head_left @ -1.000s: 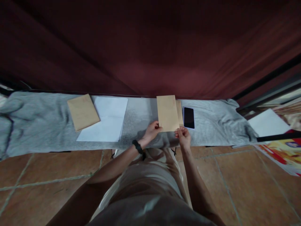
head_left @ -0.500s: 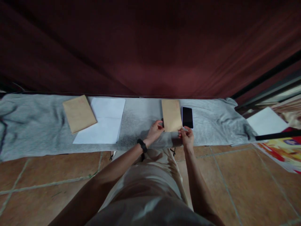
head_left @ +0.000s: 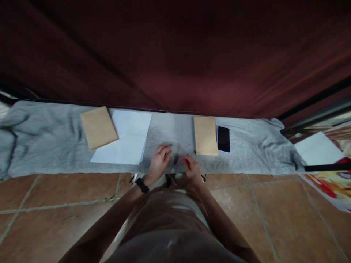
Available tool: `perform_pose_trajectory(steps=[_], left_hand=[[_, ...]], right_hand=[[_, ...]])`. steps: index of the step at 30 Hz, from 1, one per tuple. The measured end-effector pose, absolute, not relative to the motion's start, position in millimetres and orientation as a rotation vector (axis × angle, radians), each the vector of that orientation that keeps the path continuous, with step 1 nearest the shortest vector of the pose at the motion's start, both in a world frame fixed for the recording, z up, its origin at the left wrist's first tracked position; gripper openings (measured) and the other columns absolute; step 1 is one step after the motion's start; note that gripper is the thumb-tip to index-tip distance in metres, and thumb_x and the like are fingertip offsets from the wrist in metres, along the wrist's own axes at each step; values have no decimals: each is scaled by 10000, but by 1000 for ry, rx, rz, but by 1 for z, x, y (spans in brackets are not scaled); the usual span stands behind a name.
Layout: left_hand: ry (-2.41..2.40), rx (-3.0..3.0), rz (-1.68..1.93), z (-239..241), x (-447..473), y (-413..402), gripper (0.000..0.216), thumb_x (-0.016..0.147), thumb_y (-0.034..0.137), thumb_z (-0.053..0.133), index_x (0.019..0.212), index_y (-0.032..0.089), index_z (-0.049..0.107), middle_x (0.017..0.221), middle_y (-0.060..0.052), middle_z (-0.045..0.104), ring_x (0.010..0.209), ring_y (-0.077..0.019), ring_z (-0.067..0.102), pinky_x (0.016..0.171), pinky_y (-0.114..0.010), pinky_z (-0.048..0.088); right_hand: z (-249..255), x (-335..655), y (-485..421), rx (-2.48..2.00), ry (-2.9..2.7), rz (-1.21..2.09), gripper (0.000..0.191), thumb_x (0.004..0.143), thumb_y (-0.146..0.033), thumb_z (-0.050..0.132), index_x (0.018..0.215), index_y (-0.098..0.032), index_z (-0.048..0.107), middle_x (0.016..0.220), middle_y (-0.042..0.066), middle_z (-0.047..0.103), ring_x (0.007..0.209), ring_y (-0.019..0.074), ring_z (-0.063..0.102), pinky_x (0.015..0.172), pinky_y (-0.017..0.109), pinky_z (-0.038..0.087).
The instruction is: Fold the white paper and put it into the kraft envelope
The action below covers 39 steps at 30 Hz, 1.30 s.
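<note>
My left hand [head_left: 159, 160] hovers over the grey cloth with its fingers curled loosely and apart, nothing held. Just to the right, my right hand [head_left: 191, 167] is also bent but not closed, and holds nothing. Beyond it lies a brown paper envelope [head_left: 206, 136], apart from both hands. A phone [head_left: 223, 139] with a dark screen rests right beside that envelope. On the left, white paper sheets [head_left: 128, 140] lie partly under a second brown envelope [head_left: 99, 128]. The sheets are the nearest thing to my left hand.
Grey cloth [head_left: 255, 146] covers the long narrow table. A dark red curtain [head_left: 175, 65] hangs behind it. At the right are a white sheet [head_left: 318, 149], a dark bar [head_left: 327, 167] and a colourful printed package [head_left: 333, 188]. Tiled floor [head_left: 238, 208] lies below.
Both hands have left the right-hand envelope and moved left over the cloth. That envelope now lies untouched beside the phone. The view has shifted slightly.
</note>
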<state>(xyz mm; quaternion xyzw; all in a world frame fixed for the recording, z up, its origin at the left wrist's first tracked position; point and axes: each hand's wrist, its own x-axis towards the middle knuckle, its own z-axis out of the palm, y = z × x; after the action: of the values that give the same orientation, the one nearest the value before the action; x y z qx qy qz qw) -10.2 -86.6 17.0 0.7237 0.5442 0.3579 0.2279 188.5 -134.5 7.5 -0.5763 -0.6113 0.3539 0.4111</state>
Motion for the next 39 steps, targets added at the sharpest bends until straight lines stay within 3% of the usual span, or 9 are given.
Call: perform_pose_trajectory(steps=[4,9,12,16,22,39], left_hand=[[1874,2122,964,25,-72,-91,346,981,288,516,1283,170,638,1397,-177,585,1366,-331,502,1150,-534,414],[2364,1960,892,29,-151,-85,629,983,431,539,1506,95,445,1640,-264,297,1528,-453,239,1203,-677,248],[2377,1879,837,23,-180,-83,668,984,479,521,1494,55,445,1614,-301,324,1516,-452,275,1200,-639,292],[2195,2075,706,14,-169,-97,675,991,552,478,1514,127,451,1650,-216,337,1547,-382,271,1227,-570,290],[2208,2111,431,18,-122,-109,761,978,576,455,1538,61,425,1618,-252,393,1549,-386,286,1253,-614,163],[2010,2184,419,28,-151,-128,696,923,475,585,1495,98,467,1593,-227,447,1493,-342,418,1242,-521,299]], right_hand=[[5,171,-127,-1509,-1766,708,297,982,-229,450,1105,-223,720,1056,110,754,941,244,710,860,384,570],[1,167,-125,-1585,-1876,530,314,983,-181,432,1142,-215,701,1045,87,741,888,226,699,805,346,554],[0,166,-128,-1588,-1934,440,312,976,-165,436,1142,-202,697,1039,91,727,875,224,686,779,332,542],[-3,164,-130,-1597,-1977,363,308,988,-164,424,1136,-199,692,1031,92,717,866,221,675,763,323,532],[-4,162,-130,-1613,-1984,314,302,1000,-174,415,1120,-193,692,1003,92,715,845,217,674,726,309,525],[-4,163,-131,-1618,-1971,402,300,1020,-201,411,1145,-197,684,1019,105,692,857,229,654,749,329,512]])
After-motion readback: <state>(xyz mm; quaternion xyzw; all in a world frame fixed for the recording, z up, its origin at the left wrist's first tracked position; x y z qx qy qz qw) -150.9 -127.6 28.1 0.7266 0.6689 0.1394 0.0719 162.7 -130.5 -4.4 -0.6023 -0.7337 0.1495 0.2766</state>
